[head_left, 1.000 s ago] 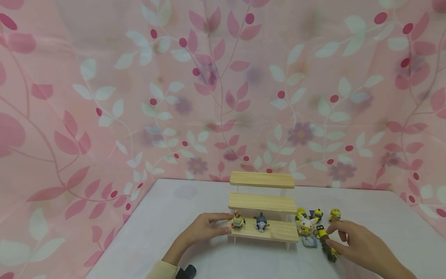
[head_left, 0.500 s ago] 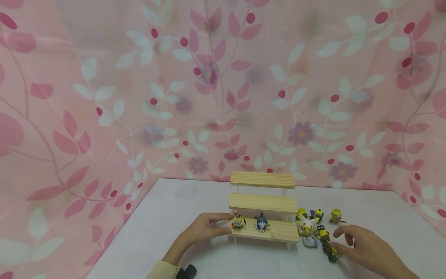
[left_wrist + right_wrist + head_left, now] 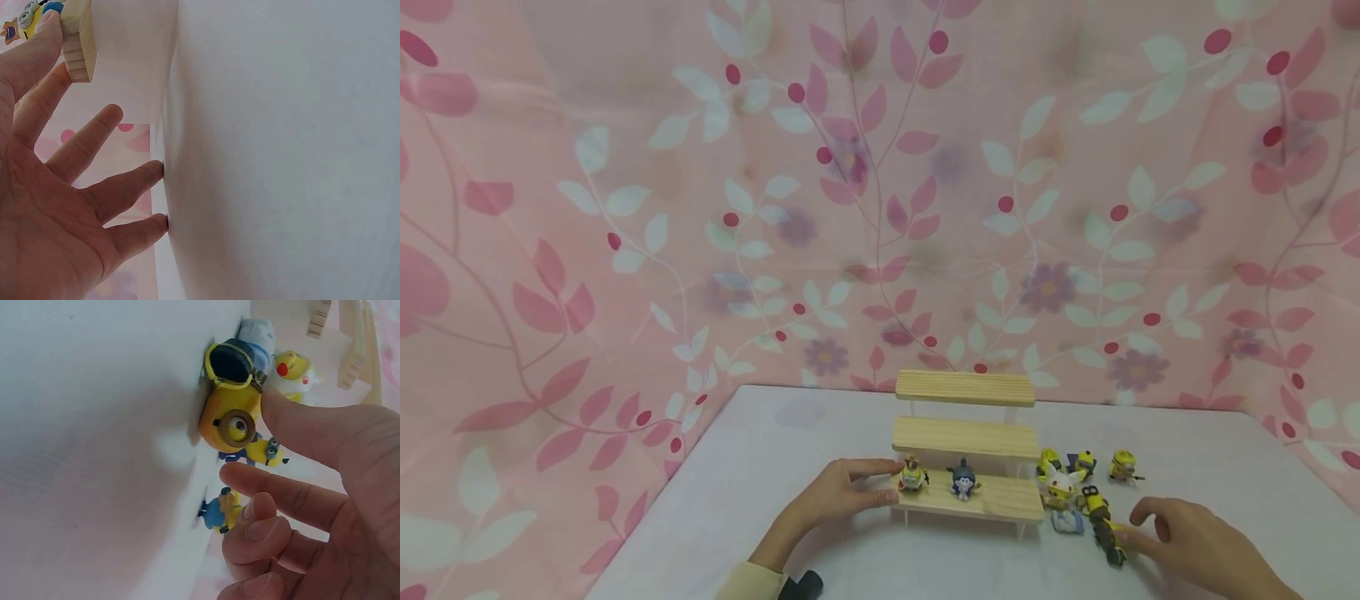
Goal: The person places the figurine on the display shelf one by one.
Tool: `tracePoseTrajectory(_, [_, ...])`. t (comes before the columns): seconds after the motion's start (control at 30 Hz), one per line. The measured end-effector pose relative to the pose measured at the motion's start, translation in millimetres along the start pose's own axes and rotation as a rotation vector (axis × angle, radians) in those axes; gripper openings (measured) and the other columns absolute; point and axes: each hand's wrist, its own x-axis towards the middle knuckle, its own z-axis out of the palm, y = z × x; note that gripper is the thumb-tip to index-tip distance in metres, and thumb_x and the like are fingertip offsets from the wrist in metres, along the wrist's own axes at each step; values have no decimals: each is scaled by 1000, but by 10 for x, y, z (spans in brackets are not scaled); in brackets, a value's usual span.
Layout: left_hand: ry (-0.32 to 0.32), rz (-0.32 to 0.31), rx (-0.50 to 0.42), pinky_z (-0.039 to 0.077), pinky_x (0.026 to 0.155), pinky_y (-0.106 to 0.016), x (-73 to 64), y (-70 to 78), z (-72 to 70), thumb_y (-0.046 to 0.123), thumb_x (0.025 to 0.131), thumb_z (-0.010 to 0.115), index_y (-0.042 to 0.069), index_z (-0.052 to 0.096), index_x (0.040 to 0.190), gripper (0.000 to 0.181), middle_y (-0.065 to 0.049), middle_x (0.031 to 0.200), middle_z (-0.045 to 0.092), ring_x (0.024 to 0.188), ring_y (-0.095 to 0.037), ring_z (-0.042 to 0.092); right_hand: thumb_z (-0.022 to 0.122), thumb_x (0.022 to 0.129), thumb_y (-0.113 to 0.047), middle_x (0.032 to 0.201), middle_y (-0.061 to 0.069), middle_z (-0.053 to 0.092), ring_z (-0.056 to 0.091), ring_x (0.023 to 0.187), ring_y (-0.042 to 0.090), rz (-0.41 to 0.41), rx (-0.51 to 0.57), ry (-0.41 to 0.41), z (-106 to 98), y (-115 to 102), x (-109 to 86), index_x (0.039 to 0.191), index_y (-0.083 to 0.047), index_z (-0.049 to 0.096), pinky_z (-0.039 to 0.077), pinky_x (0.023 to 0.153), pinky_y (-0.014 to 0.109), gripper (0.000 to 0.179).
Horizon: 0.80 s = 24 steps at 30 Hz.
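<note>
Pink cloth printed with leaves and berries [image 3: 880, 250] hangs behind everything, and before it, from where I stand, is a white table [image 3: 760, 467]. On that sits a three-step wooden stand [image 3: 965, 436]. At its left end the left hand [image 3: 838, 494] pinches the bottom board [image 3: 1007, 499] between thumb and forefinger, its other fingers spread wide. To the right of the stand, the right hand [image 3: 1195, 537] is loosely bent; its thumb touches a goggled yellow figure [image 3: 215, 415] on the table, while the forefinger sits just off it, so I'd not call it gripped. Whether the dark, yellow-trimmed piece [image 3: 230, 362] against it is part of it, I can't tell.

A thumb pushing alone could roll that figure into the white-eared one [image 3: 1060, 485] close by and knock it over. I'd worry, too, about the crowned figure [image 3: 912, 477] beside the left fingertips: a tug on the board could topple it, and perhaps the grey-hooded one [image 3: 963, 480] next along.
</note>
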Motion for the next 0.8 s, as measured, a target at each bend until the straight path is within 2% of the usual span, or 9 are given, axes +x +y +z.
tracePoseTrajectory(0.37, [0,-17,-20,39,108,-51,2,10,5,43,86,76,31,69,126,43,18,127,63,130,-18,51,70,83,-59,74,1,51,47,67,18,18,7,-59,57,38,26,103,-10,72,44,56,33,52])
tracePoseTrajectory(0.6, [1,-23,-18,39,108,-52,-6,19,-3,44,86,76,31,69,126,43,18,127,63,130,-19,51,71,83,-56,74,1,50,46,68,18,8,5,-64,86,53,53,106,-10,73,42,56,33,52])
tracePoseTrajectory(0.8, [5,-2,-27,39,108,-51,-6,10,4,42,86,76,29,70,126,43,18,126,63,129,-18,52,73,81,-57,74,1,50,47,69,17,15,8,-71,94,64,74,101,-10,73,42,58,32,51])
